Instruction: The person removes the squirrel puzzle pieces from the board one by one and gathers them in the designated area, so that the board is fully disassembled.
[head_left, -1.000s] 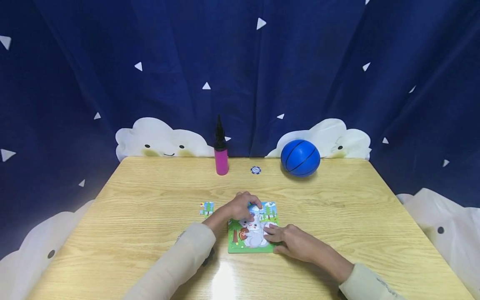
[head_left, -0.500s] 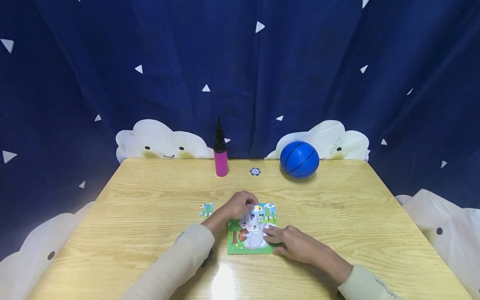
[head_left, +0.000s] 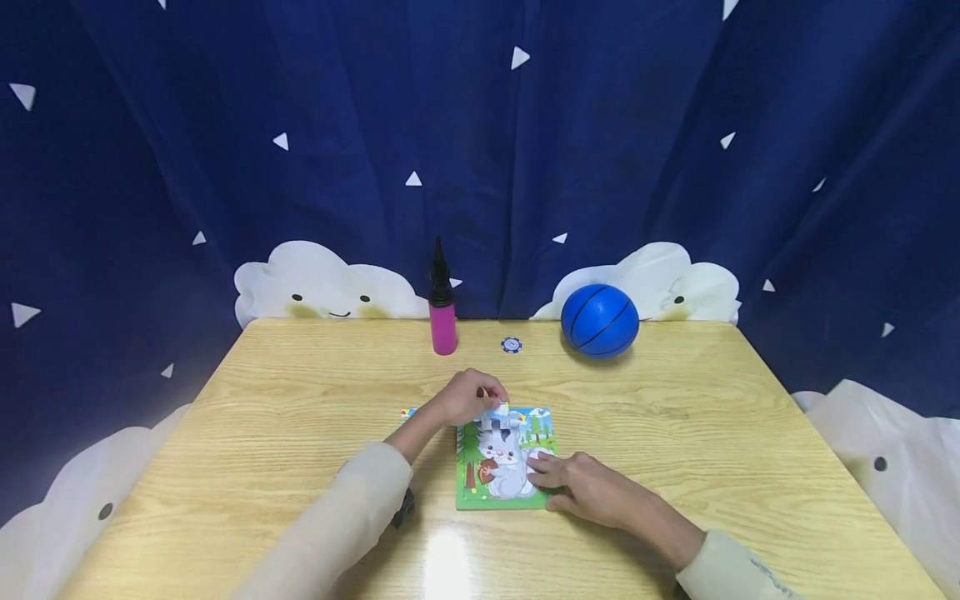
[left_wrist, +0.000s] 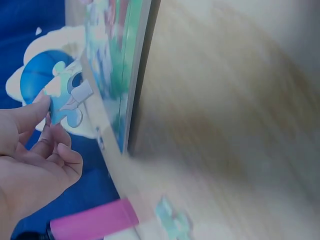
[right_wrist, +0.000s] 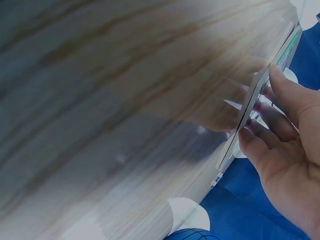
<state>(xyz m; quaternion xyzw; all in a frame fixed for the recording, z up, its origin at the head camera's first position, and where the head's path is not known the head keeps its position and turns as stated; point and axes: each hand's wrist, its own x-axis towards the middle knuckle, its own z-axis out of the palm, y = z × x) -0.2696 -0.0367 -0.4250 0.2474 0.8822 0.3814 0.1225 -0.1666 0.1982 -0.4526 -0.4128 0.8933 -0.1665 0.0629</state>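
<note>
My left hand (head_left: 461,398) pinches a jigsaw puzzle piece (left_wrist: 69,94) between thumb and finger, raised above the far edge of the puzzle board. In the left wrist view the piece is pale blue, white and green with rounded knobs. The green-edged puzzle board (head_left: 495,504) lies flat, showing a grey-white cartoon animal holding a brown nut. The picture looks uneven near the animal's head. My right hand (head_left: 588,486) rests on the board's right side, fingers extended over the picture, thumb by the edge (right_wrist: 250,100). Another loose piece (left_wrist: 172,220) lies left of the board, mostly behind my left forearm in the head view.
A pink pump with a black nozzle (head_left: 443,329) stands at the table's back. Right of it lies a blue-and-white chip (head_left: 512,344), then a blue ball (head_left: 600,321). A dark blue curtain with white clouds (head_left: 322,279) hangs behind the wooden table (head_left: 300,392).
My left hand has lifted the puzzle piece off the upper part of the board and moved slightly up and left. The right hand has stayed in place on the board.
</note>
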